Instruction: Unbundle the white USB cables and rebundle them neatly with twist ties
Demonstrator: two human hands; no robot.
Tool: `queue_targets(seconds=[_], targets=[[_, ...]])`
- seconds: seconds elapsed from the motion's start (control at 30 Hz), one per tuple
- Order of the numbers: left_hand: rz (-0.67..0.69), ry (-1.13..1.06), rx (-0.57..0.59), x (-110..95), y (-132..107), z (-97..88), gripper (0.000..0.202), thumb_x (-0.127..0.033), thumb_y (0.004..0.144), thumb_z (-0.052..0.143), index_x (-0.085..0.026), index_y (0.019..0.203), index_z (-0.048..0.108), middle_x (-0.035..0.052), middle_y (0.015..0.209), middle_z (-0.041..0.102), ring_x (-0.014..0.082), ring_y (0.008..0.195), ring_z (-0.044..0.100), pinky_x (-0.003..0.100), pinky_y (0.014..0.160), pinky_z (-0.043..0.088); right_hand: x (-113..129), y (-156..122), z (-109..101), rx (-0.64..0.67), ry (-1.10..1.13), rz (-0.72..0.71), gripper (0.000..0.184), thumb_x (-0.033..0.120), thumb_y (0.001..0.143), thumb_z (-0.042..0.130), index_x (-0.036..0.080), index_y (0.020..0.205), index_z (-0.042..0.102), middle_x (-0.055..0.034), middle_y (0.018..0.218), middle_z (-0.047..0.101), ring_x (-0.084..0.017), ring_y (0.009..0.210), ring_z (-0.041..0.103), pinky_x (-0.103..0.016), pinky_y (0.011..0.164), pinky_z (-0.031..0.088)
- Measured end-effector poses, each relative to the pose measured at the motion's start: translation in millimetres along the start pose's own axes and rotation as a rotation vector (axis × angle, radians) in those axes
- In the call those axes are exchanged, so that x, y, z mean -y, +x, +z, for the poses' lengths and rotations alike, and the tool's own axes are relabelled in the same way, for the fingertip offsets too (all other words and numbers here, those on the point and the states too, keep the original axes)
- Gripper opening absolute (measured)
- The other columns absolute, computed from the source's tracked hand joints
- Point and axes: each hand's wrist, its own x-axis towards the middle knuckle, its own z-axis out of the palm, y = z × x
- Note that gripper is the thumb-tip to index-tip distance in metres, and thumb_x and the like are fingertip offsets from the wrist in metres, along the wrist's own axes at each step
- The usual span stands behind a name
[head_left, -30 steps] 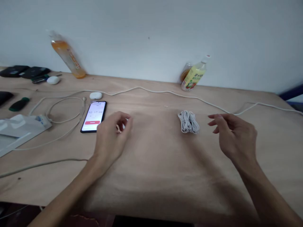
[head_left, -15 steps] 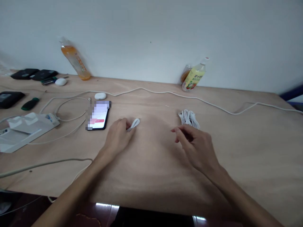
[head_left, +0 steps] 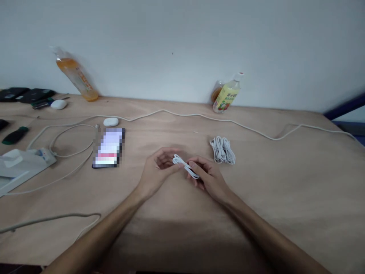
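A small coiled white cable [head_left: 186, 166] is held just above the table between both hands. My left hand [head_left: 159, 169] has its thumb on the upper left end of the coil, with the fingers curled behind it. The lower right end is pinched by my right hand [head_left: 209, 175] between thumb and fingers. Beyond my right hand, a bundle of several coiled white cables [head_left: 222, 150] lies on the table. To the left of my left hand lies a phone [head_left: 108, 148] with its screen lit and partly blurred.
A long white cable [head_left: 199, 115] runs across the wooden table [head_left: 270, 190]. An orange drink bottle [head_left: 76, 78] and a yellow-labelled bottle [head_left: 227, 95] lean at the wall. At left are a white earbud case [head_left: 111, 121], a green-black screwdriver handle [head_left: 15, 135] and a white power strip [head_left: 31, 167].
My left hand has moved right with the coiled cable, and my right hand has come left from beside the bundle and taken hold of it too. The view has shifted slightly.
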Motion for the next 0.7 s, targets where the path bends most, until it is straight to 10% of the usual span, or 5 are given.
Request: queue_targets(seconds=[0.2,0.7], targets=[[-0.182,-0.206,-0.015,2,-8,5.0,0.048,-0.038,0.08,0.097,-0.021,0.121,0.079,0.0066,0.112,0.087,0.0206,0.103,0.079,0.032,0.097,0.059,-9,-3,0,-0.068,0.067,-0.093,0.043,0.063,0.087,0.082,0.023,0.096,0.07,0.0012,0.074,0.066,-0.014,0.058,0.053,-0.024,0.047,0.045],[-0.065,-0.026,0.129,0,-11,14.0,0.027,-0.044,0.089,0.085,-0.02,0.103,0.085,0.0077,0.105,0.085,0.0283,0.109,0.076,0.042,0.103,0.056,-11,-10,7,-0.23,-0.197,-0.285,0.025,0.036,0.084,0.084,0.025,0.087,0.063,0.0031,0.078,0.061,-0.014,0.066,0.056,-0.027,0.058,0.046]])
